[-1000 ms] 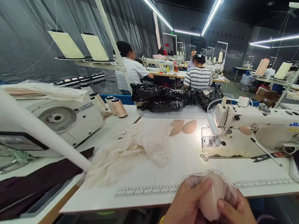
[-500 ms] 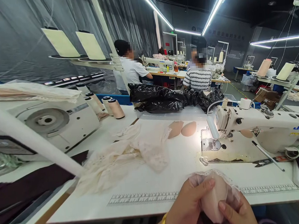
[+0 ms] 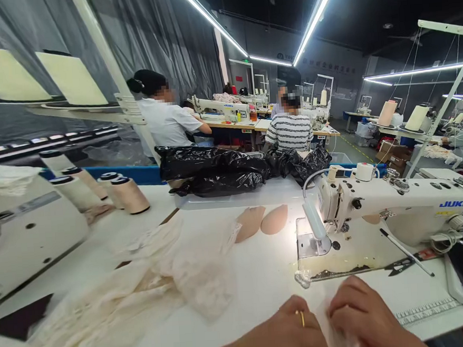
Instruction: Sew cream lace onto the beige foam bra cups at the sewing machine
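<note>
Both my hands rest at the near edge of the white sewing table (image 3: 262,277). My left hand (image 3: 292,333), with a gold ring and bangle, and my right hand (image 3: 366,320) are closed side by side on a piece of white lace fabric (image 3: 338,340); only a sliver of it shows between them. Right behind them stands the white JUKI sewing machine (image 3: 396,204) with its lit needle plate (image 3: 311,244). Two beige foam cups (image 3: 262,221) lie on the table to the machine's left. A heap of cream lace pieces (image 3: 152,285) spreads out at my left.
Thread cones (image 3: 128,194) stand at the back left beside another machine (image 3: 25,230). A black plastic bag (image 3: 231,165) lies along the table's far edge. Scissors (image 3: 404,262) lie on the machine bed. Two people sit at sewing machines further back, facing away.
The view has swung right and closer to the table. My hands came down from holding up a beige cup in lace to lying low on the table edge, the cup now hidden.
</note>
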{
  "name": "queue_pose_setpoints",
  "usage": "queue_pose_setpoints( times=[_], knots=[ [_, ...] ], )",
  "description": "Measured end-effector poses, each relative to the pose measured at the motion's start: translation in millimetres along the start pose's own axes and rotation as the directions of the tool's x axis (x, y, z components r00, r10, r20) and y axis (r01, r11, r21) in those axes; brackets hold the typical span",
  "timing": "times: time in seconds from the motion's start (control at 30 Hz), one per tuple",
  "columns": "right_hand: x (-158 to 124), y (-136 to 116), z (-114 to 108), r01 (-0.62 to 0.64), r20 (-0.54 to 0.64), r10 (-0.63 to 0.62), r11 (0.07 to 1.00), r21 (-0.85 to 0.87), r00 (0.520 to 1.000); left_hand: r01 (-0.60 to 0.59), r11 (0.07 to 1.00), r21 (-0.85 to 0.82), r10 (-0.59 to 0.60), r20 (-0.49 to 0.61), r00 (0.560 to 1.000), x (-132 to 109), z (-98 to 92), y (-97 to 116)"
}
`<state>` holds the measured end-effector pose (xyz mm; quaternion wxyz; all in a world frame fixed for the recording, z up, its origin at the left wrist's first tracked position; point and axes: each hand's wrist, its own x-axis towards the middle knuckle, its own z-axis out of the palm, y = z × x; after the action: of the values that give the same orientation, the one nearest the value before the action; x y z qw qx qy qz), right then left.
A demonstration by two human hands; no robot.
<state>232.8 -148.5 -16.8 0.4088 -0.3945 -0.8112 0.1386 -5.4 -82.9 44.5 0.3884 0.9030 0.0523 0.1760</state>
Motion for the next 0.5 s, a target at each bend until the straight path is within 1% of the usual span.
queue_pose_setpoints(
  times=[0.03, 0.07, 0.1, 0.13, 0.2, 0.3, 0.4, 0.5],
  knots=[
    [16, 7, -6, 0.113, 0.034, -0.108, 0.975, -0.192, 0.994, -0.016, 0.996, 0.093, 0.013, 0.035, 0.999, 5, -4.9, -9],
    [31, 16, -10, 0.196, 0.078, -0.18, 0.919, -0.343, 0.981, -0.039, 0.98, 0.196, 0.024, 0.078, 0.997, 11, -10.3, -18],
    [44, 25, -14, 0.265, 0.126, -0.233, 0.863, -0.431, 0.964, -0.06, 0.958, 0.281, 0.026, 0.122, 0.992, 18, -16.0, -28],
    [55, 35, -16, 0.3, 0.169, -0.249, 0.828, -0.473, 0.954, -0.078, 0.93, 0.36, 0.02, 0.162, 0.987, 24, -21.7, -37],
    [66, 53, -18, 0.307, 0.196, -0.241, 0.821, -0.482, 0.951, -0.075, 0.9, 0.429, -0.018, 0.209, 0.978, 34, -32.0, -54],
    [64, 68, -21, 0.238, 0.171, -0.181, 0.876, -0.419, 0.969, -0.015, 0.895, 0.446, -0.09, 0.214, 0.973, 41, -38.9, -68],
    [55, 66, -25, 0.153, 0.18, -0.098, 0.934, -0.323, 0.979, 0.044, 0.886, 0.462, -0.137, 0.169, 0.976, 41, -35.2, -70],
    [53, 61, -26, 0.087, 0.203, -0.023, 0.947, -0.31, 0.979, 0.075, 0.892, 0.445, -0.136, 0.106, 0.985, 39, -28.0, -71]
  ],
)
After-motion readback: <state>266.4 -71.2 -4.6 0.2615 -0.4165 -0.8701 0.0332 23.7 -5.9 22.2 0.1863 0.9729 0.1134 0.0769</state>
